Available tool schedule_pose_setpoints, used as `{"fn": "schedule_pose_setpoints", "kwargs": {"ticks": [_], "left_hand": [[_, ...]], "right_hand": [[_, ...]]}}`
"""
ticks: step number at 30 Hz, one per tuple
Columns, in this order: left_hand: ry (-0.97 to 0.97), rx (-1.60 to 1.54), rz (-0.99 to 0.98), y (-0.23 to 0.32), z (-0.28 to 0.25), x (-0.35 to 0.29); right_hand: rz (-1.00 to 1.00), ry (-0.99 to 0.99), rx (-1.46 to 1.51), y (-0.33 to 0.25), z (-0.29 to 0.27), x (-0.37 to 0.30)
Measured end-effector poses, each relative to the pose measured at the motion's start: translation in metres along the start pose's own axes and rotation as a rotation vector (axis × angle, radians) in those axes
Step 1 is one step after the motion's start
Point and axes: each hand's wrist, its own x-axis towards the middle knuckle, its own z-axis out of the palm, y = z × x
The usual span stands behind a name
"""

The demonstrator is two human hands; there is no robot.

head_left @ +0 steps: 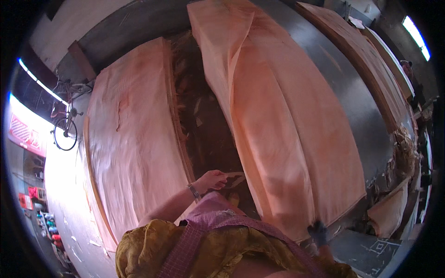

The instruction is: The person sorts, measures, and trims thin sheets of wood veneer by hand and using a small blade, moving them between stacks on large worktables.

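Observation:
My left hand [212, 180], bare with a bracelet at the wrist, is closed on a small thin veneer scrap [237, 174] above the gap between two stacks. My right hand [318, 232], in a dark glove, is at the near edge of the wood veneer sheets [282, 139] on the table; its fingers do not show clearly. These reddish-tan sheets lie lengthwise, one with a raised, folded edge running along it. To the left, a thick stack of veneer [134, 125] has ragged edges facing the gap.
Dark floor with scattered scraps [199, 111] shows between the stacks. A dark smooth tabletop [361, 111] lies right of the sheets, with another veneer stack [357, 55] beyond. Torn veneer pieces [391, 208] hang at the right. A bicycle [66, 125] stands far left.

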Motion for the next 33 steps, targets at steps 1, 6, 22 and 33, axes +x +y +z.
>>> {"fn": "schedule_pose_setpoints", "kwargs": {"ticks": [1,6,22,33], "left_hand": [[-0.020,-0.025,-0.018,0.014,-0.011,0.006],[-0.129,0.050,0.015,0.080,-0.087,0.059],[-0.171,0.255,0.286,0.515,-0.414,0.274],[-0.162,0.585,0.430,0.803,-0.535,0.469]], "right_hand": [[0.026,0.020,0.000,-0.002,0.001,-0.002],[0.160,0.196,0.111,-0.031,0.003,-0.033],[0.243,0.649,0.682,-0.530,-0.025,0.388],[-0.073,0.584,0.339,-0.872,-0.139,0.760]]}}
